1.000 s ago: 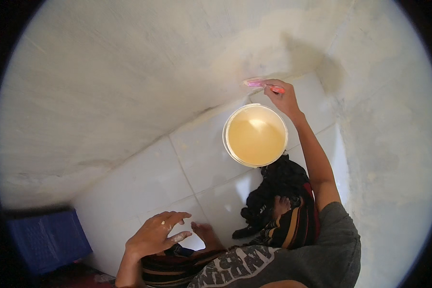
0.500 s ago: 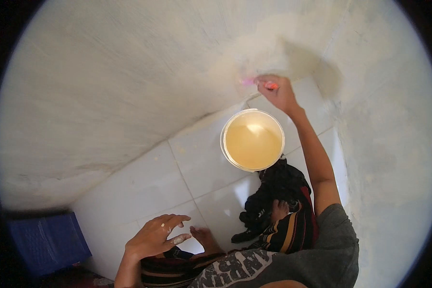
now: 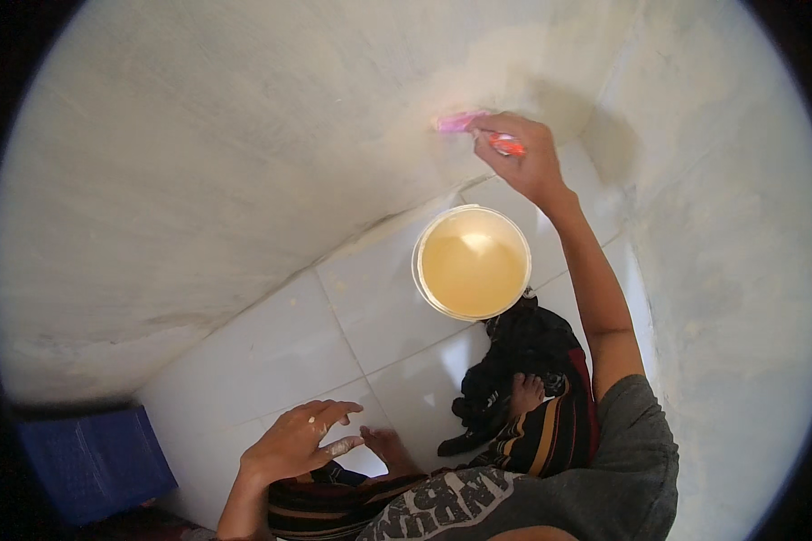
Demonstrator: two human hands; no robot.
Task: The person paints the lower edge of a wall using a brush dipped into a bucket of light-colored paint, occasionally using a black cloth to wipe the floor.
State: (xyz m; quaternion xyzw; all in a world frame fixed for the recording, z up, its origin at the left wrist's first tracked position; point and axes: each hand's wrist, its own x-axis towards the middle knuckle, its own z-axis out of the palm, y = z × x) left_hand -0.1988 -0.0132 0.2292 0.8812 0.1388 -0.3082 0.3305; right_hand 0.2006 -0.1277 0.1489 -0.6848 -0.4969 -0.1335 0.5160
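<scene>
My right hand (image 3: 525, 158) is closed around the orange handle of a paintbrush (image 3: 460, 122), whose pinkish-purple head meets the lower part of the wall (image 3: 271, 153). Motion blurs the bristles a little. Just below that hand, a round white bucket (image 3: 419, 281) stands on the floor, partly filled with a pale yellow liquid (image 3: 475, 275). Near my lap at lower left, my left hand (image 3: 293, 442) hovers with thumb and fingers apart, holding nothing. Whitish-yellow smears mark its thumb and back.
White floor tiles (image 3: 370, 307) run along the wall's foot. A second wall (image 3: 722, 298) rises close on the right, meeting the first in a corner. Black cloth (image 3: 514, 347) lies bunched between the bucket and my foot. A blue plastic object (image 3: 99, 460) stands at far left.
My right hand and the paintbrush have moved a little up and to the left along the wall. The left hand stays almost where it was.
</scene>
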